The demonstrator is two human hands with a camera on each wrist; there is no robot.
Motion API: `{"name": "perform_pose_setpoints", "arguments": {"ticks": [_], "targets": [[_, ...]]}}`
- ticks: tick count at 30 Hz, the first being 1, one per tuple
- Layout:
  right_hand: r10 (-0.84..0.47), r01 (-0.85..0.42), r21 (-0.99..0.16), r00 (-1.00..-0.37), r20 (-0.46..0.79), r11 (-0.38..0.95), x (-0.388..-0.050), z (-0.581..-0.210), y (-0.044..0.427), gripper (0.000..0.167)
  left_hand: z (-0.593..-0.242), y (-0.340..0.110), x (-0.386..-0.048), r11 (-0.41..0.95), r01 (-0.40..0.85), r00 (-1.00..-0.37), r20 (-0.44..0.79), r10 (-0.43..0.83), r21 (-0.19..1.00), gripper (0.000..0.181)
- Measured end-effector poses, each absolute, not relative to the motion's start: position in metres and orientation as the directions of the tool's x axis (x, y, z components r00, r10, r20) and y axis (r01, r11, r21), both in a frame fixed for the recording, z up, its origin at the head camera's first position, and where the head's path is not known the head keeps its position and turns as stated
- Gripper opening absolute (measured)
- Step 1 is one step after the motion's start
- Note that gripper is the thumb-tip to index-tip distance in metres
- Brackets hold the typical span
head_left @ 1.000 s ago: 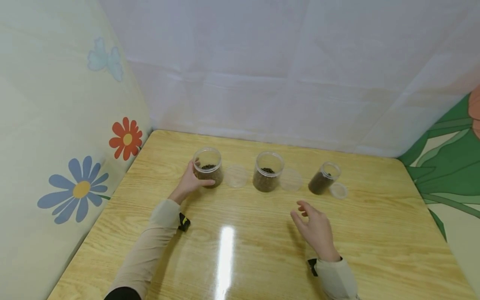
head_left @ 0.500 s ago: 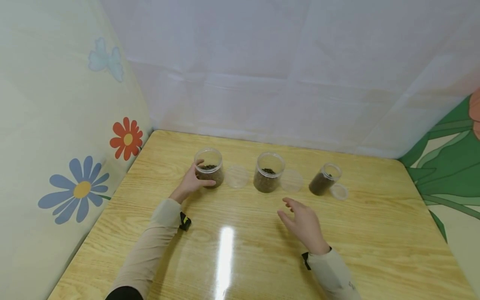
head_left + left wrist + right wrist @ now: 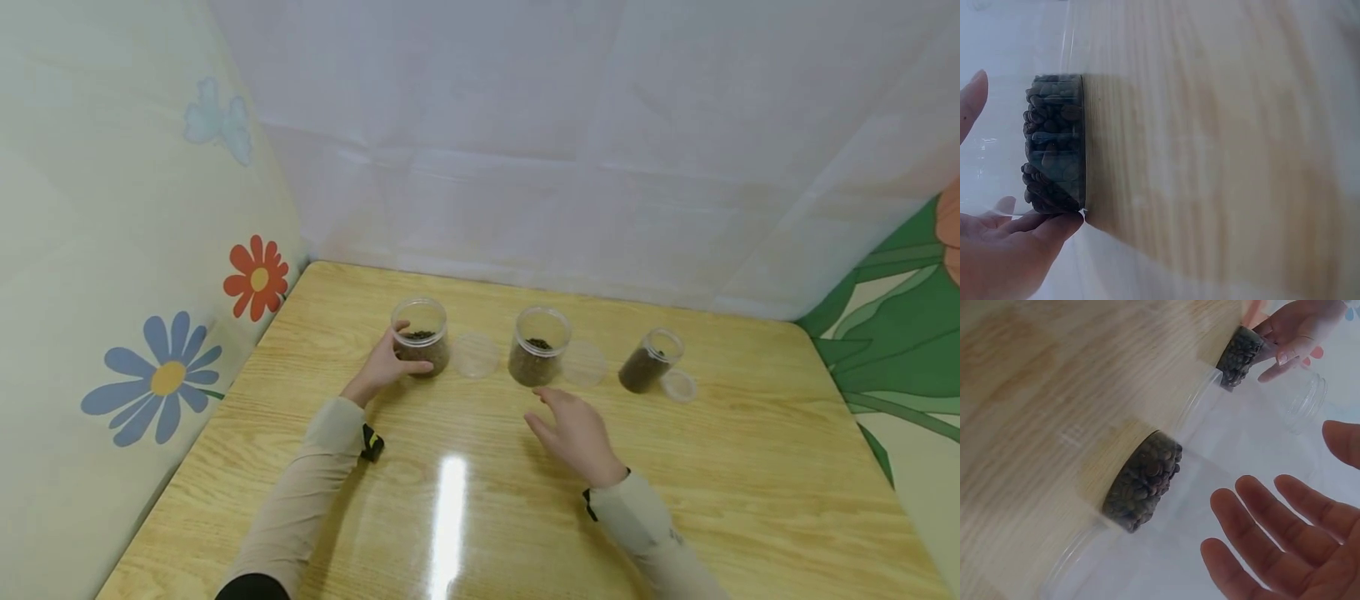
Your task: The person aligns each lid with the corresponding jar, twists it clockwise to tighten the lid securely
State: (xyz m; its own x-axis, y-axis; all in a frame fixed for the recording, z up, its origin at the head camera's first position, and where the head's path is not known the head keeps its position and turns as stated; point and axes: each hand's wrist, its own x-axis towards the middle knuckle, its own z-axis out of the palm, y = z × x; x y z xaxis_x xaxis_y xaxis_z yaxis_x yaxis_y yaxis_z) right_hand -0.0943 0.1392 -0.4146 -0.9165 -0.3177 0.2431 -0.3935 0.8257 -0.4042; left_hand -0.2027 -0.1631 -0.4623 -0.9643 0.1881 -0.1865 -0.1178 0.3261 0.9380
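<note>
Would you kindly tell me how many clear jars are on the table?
3: the left jar, gripped by the left hand; the middle jar, nearest the right hand; and the narrower jar at the right. None appears hidden.

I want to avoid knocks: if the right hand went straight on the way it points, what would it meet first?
Probably the middle jar, just ahead of the right hand. Depth is unclear, though, so it might only brush the jar's left side.

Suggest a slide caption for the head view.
Left hand holds the left jar; right hand is near the middle jar.
</note>
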Motion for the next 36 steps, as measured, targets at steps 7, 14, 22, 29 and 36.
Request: {"name": "perform_pose_setpoints", "arguments": {"ticks": [7, 14, 22, 29, 36], "targets": [[-0.387, -0.452, -0.394, -0.891, 0.238, 0.800, -0.105, -0.408, 0.130, 0.038, -0.464, -0.163, -0.204, 0.327, -0.119, -0.967, -0.184, 0.174, 0.938, 0.097], [-0.428, -0.461, -0.386, -0.887, 0.172, 0.799, -0.117, -0.404, 0.118, 0.041, -0.465, -0.164, -0.205, 0.311, -0.108, -0.970, -0.169, 0.173, 0.944, 0.094], [-0.467, -0.496, -0.375, -0.867, 0.174, 0.783, -0.128, -0.403, 0.108, 0.042, -0.464, -0.161, -0.202, 0.315, -0.097, -0.973, -0.157, 0.171, 0.944, 0.092], [-0.486, -0.504, -0.365, -0.862, 0.147, 0.783, -0.136, -0.398, 0.099, 0.042, -0.464, -0.161, -0.202, 0.314, -0.086, -0.974, -0.146, 0.175, 0.946, 0.090], [-0.487, -0.485, -0.354, -0.869, 0.089, 0.800, -0.145, -0.398, 0.089, 0.043, -0.462, -0.162, -0.202, 0.317, -0.104, -0.969, -0.168, 0.183, 0.943, 0.093]]}}
